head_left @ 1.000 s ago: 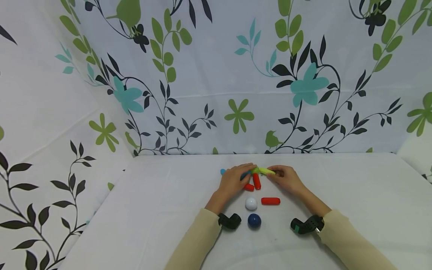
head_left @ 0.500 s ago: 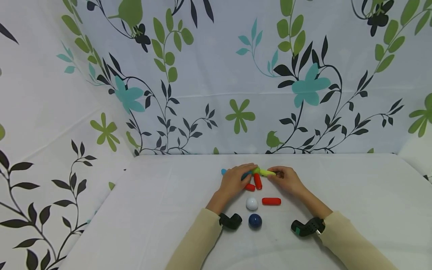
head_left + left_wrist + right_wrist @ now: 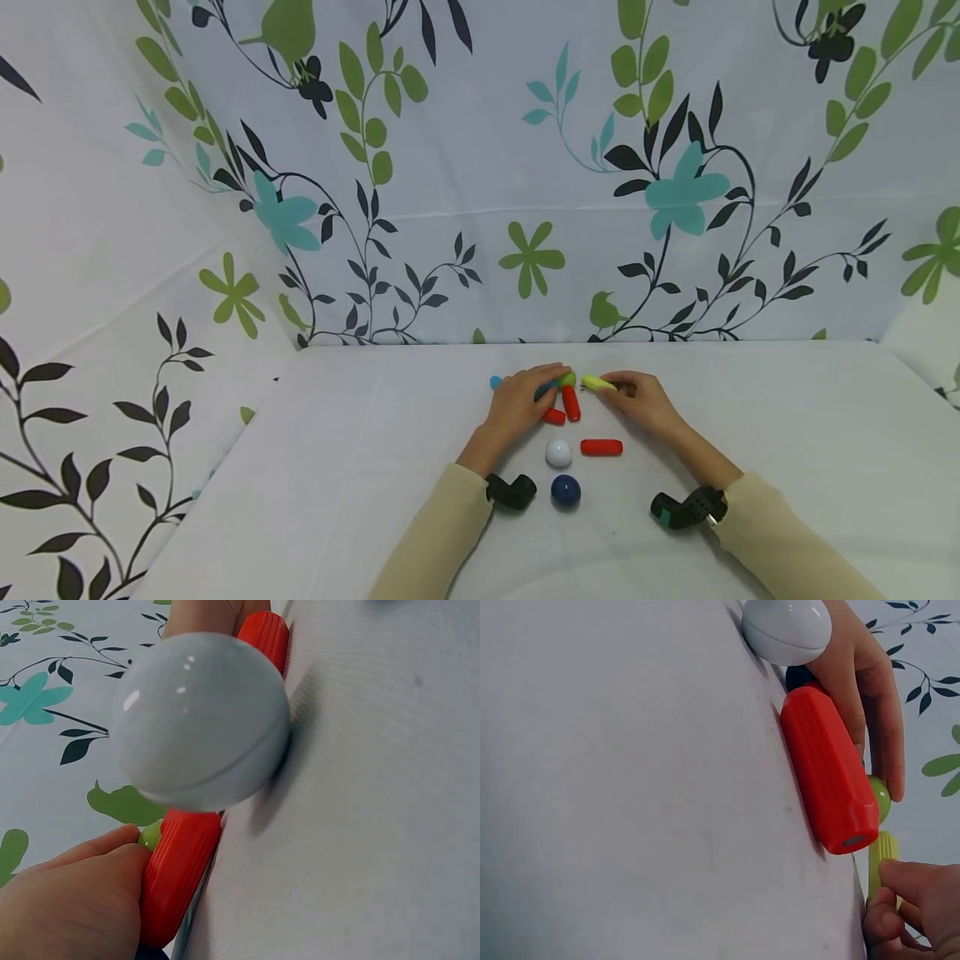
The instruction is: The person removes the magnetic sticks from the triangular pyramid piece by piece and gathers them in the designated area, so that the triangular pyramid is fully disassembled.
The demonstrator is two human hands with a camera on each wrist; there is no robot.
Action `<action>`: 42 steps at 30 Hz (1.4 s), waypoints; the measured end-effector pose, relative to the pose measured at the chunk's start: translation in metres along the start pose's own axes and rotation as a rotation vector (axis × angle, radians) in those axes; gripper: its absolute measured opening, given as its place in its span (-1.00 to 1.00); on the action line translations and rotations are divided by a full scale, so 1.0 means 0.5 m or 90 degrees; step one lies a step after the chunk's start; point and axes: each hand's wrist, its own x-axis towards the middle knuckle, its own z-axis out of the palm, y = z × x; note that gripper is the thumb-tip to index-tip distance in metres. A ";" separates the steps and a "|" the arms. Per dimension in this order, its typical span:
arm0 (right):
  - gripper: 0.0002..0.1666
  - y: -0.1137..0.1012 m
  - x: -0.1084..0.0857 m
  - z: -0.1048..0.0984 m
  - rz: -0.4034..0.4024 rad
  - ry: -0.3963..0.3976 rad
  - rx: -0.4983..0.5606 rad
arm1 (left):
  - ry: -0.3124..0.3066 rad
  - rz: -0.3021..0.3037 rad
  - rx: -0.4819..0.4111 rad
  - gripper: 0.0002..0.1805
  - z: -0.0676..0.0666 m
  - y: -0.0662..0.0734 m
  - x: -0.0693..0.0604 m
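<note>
While I have the right hand (image 3: 641, 404) pinching a yellow-green stick (image 3: 597, 383) just right of centre in the head view, the stick's free end lies slightly apart from a green ball (image 3: 567, 378). A fingertip of the left hand (image 3: 520, 397) touches that ball; I cannot tell whether the hand grips the partly hidden blue stick (image 3: 546, 389). Just below the ball sits an upper red stick (image 3: 571, 404). At the frame's lower middle, I see a white ball (image 3: 558, 453), a lone red stick (image 3: 602, 447) to its right and a dark blue ball (image 3: 566, 492) below, on a white table (image 3: 337, 475).
</note>
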 end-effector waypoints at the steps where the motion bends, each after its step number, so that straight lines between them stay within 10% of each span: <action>1: -0.59 0.000 -0.002 -0.001 0.004 -0.002 0.004 | 0.000 -0.001 -0.001 -0.55 0.000 0.000 0.000; 16: -0.52 -0.004 -0.048 -0.017 0.065 -0.043 0.070 | -0.009 -0.012 -0.014 -0.54 -0.003 0.002 -0.003; 42: -0.60 0.010 -0.119 -0.060 -0.035 -0.133 0.109 | 0.001 -0.006 -0.026 -0.54 0.001 -0.002 -0.002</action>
